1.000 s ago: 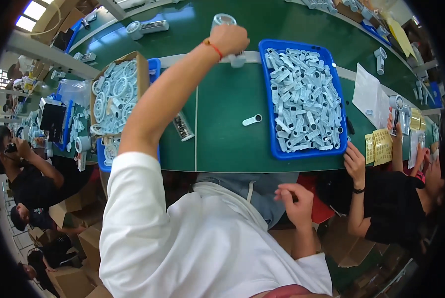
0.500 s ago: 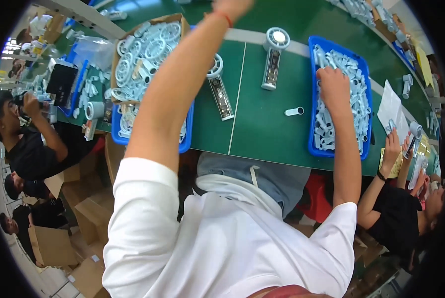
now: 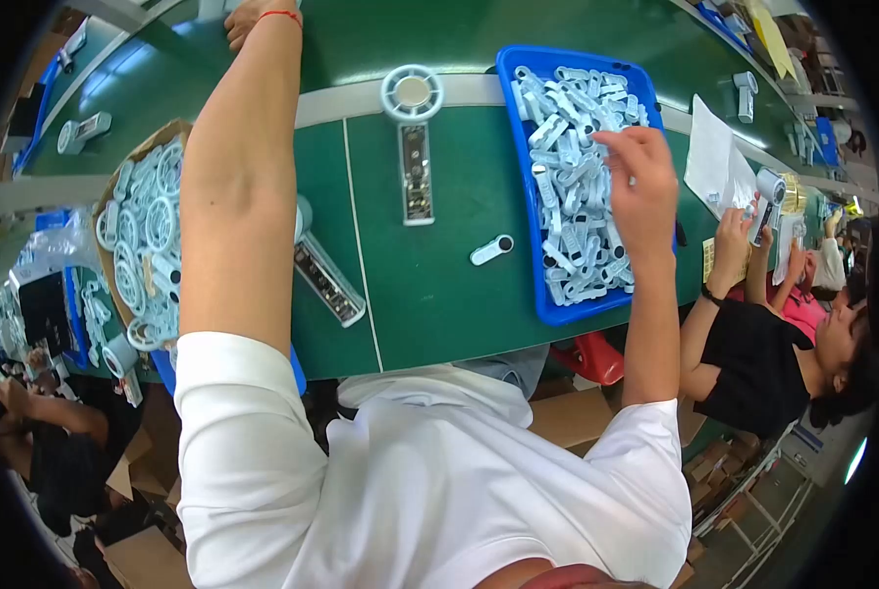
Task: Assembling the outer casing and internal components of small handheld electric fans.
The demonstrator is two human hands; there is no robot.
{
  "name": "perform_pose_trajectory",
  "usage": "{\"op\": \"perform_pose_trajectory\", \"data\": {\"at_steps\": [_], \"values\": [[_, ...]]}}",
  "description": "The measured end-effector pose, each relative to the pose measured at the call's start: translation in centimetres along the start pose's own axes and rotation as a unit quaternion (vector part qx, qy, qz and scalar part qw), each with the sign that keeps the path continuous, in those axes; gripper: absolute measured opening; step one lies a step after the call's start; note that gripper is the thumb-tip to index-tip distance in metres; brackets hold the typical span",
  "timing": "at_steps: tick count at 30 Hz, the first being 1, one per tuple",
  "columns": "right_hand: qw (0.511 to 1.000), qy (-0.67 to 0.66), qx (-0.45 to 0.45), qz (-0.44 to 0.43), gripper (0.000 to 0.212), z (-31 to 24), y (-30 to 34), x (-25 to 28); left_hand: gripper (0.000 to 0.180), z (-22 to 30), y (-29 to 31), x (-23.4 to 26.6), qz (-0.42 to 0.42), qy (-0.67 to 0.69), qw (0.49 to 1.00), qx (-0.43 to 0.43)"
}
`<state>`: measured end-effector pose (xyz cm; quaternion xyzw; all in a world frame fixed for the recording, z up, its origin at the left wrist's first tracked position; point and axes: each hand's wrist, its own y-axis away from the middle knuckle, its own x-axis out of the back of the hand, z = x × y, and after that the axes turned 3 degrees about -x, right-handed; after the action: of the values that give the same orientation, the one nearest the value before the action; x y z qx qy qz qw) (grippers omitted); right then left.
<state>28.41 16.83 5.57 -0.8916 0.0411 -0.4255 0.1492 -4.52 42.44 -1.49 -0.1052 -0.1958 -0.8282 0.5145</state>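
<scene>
My left arm reaches far across the green table. My left hand (image 3: 251,22) is at the top edge, its fingers curled beside a pale part (image 3: 213,9) that is mostly cut off. Above the blue bin (image 3: 549,312) on the right is my right hand (image 3: 643,182), fingers loosely bent and apart, with nothing visible in them. Small pale-blue plastic pieces (image 3: 579,201) fill that bin. One such loose piece (image 3: 491,249) lies left of it. A handheld fan body (image 3: 416,172), its handle open on the circuit inside, lies mid-table. Another fan body (image 3: 329,280) is partly behind my left arm.
A carton of pale-blue rings (image 3: 145,236) stands at the left, partly hidden by my arm. Another fan (image 3: 84,133) lies farther left. On the right, a co-worker (image 3: 753,353) in black handles a fan beside a white plastic sheet (image 3: 716,157).
The view has turned, so the table's things sit differently in it. My right hand has lifted off the small pieces, its fingers opening. My left hand is still stretched out at the far side.
</scene>
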Motion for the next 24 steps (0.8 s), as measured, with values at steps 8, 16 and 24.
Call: {"op": "perform_pose_trajectory", "data": {"at_steps": [8, 16, 24], "values": [[0.867, -0.286, -0.227, -0.338, 0.012, -6.7, 8.3, -4.0, 0.018, 6.2, 3.2, 7.8, -0.276, 0.396, 0.845, -0.231], [0.974, -0.075, 0.118, -0.177, 0.016, -4.3, 13.6, -7.1, 0.031, -3.5, 20.9, 29.1, -0.442, 0.441, 0.738, -0.255], [0.987, -0.024, 0.124, -0.104, 0.031, -6.5, 15.5, -9.0, 0.044, -18.1, 23.7, 33.8, -0.558, 0.356, 0.750, -0.003]]}}
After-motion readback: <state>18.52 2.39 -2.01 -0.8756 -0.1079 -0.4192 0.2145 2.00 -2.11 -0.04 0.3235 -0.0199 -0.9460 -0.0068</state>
